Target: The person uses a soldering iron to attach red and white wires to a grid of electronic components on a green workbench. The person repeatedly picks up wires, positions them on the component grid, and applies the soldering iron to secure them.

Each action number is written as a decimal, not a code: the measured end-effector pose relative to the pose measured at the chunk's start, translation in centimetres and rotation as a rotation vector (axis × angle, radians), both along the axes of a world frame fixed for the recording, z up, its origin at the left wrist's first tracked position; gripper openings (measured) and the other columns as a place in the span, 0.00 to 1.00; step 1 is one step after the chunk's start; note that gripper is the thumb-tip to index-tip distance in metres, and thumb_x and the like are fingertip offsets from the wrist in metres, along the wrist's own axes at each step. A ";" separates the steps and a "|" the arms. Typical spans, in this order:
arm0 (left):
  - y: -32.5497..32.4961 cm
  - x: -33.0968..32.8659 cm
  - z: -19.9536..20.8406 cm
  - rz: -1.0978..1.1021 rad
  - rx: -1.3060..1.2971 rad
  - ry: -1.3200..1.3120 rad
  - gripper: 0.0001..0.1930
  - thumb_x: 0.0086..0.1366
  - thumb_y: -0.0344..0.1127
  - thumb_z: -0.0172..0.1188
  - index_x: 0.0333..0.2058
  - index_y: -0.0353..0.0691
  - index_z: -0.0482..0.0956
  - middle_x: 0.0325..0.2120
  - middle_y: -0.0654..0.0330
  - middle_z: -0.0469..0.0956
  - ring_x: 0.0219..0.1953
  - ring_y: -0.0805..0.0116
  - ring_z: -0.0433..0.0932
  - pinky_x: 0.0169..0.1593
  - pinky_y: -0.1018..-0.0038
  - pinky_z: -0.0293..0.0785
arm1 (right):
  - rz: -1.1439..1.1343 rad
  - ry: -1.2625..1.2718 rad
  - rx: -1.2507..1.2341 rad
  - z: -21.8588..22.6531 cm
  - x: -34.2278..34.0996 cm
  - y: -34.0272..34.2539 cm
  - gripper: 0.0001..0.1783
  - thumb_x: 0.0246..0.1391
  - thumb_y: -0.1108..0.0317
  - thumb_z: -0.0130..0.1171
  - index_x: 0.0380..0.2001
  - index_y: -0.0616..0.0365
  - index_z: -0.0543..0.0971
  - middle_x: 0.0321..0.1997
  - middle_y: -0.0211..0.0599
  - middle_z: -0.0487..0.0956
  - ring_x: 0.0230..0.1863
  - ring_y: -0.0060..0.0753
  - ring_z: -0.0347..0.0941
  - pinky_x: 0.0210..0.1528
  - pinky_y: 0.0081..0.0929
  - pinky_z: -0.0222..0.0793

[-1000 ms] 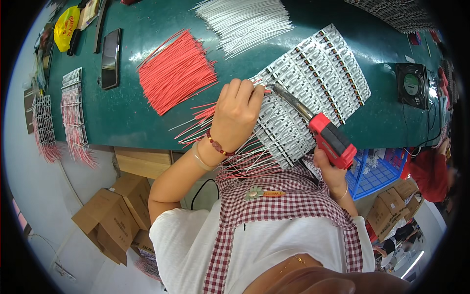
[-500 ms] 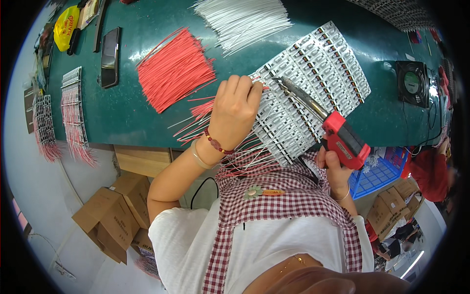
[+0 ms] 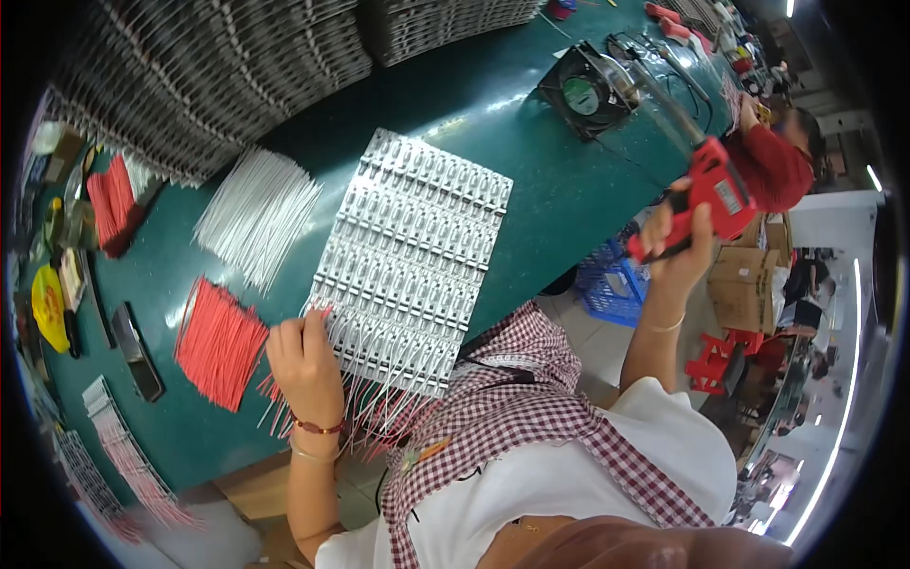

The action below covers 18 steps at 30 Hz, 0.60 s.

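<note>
Gleaming silver ribbed module panel

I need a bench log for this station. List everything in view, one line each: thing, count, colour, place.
silver panel of small strip modules: one, silver-white, centre of the green table.
bundle of short red wires: one, red, left of the panel.
bundle of short white wires: one, white, upper left of the panel.
second red wire pile: one, red, far left.
black square fan: one, black, upper right.
black flat phone-like slab: one, black, left edge.
blue plastic crate: one, blue, floor at right.
red-handled soldering tool: one, red, raised.
left hand: on the panel's near left corner.
right hand: grips the soldering tool.
</note>
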<state>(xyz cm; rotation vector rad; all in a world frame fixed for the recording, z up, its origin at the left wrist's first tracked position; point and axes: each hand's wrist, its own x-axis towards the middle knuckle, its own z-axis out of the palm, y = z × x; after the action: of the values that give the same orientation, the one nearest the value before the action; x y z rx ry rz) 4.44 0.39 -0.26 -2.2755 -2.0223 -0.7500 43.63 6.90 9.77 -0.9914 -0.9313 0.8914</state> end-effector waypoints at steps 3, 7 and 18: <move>0.4 0.1 0.5 0.004 0.055 0.041 0.09 0.56 0.21 0.62 0.37 0.37 0.79 0.29 0.58 0.72 0.32 0.59 0.71 0.36 0.64 0.67 | -0.208 -0.090 0.148 0.0 4.5 2.5 0.21 0.64 0.55 0.56 0.45 0.66 0.72 0.16 0.34 0.69 0.11 0.24 0.61 0.14 0.23 0.61; 0.2 0.7 1.2 -0.016 0.065 0.005 0.10 0.54 0.21 0.62 0.37 0.38 0.80 0.29 0.58 0.73 0.32 0.59 0.72 0.36 0.64 0.68 | -0.435 -0.406 -0.271 -3.1 10.1 8.4 0.20 0.59 0.58 0.63 0.42 0.65 0.75 0.16 0.30 0.70 0.11 0.21 0.62 0.14 0.22 0.60; -0.1 0.9 0.2 -0.120 0.025 -0.142 0.14 0.50 0.22 0.59 0.38 0.35 0.82 0.26 0.57 0.71 0.31 0.59 0.72 0.36 0.66 0.70 | 0.097 -0.076 0.005 -3.0 0.4 0.2 0.27 0.66 0.54 0.55 0.56 0.66 0.68 0.22 0.30 0.68 0.20 0.21 0.64 0.26 0.20 0.65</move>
<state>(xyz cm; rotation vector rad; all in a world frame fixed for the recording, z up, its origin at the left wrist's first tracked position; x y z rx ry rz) 5.33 0.33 -0.04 -2.4118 -1.9308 -0.9651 44.01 7.14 6.75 -0.9879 -1.0531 0.9371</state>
